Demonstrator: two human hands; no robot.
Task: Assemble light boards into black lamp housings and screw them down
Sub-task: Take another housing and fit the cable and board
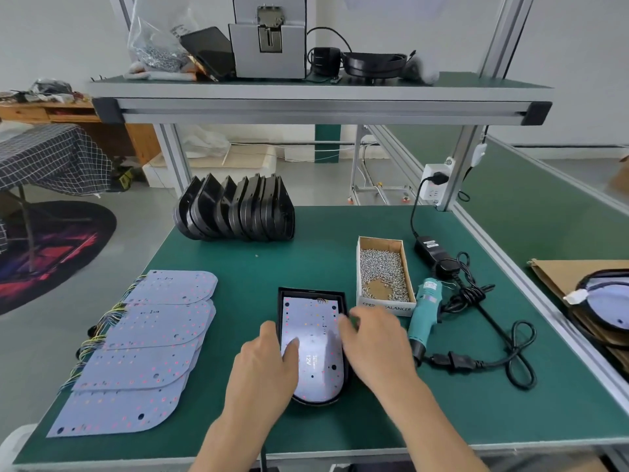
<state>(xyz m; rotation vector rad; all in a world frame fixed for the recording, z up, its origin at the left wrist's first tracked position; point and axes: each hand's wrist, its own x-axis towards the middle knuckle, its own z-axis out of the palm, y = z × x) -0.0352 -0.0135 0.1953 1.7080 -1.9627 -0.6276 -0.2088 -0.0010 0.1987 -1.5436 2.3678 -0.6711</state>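
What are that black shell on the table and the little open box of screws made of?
The black lamp housing looks like moulded plastic, going by its smooth, slightly glossy rim, though painted metal is possible. The box looks like cardboard: brown raw inside, printed white outside. The screws shine silvery, so likely metal.

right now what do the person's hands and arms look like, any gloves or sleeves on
Both hands are bare: no gloves on the left hand or the right hand. Both forearms are uncovered right down to the bottom edge of the picture, so no sleeve shows. No watch, ring, wristband or marking can be seen on either one. The right hand's fingertips are blurred.
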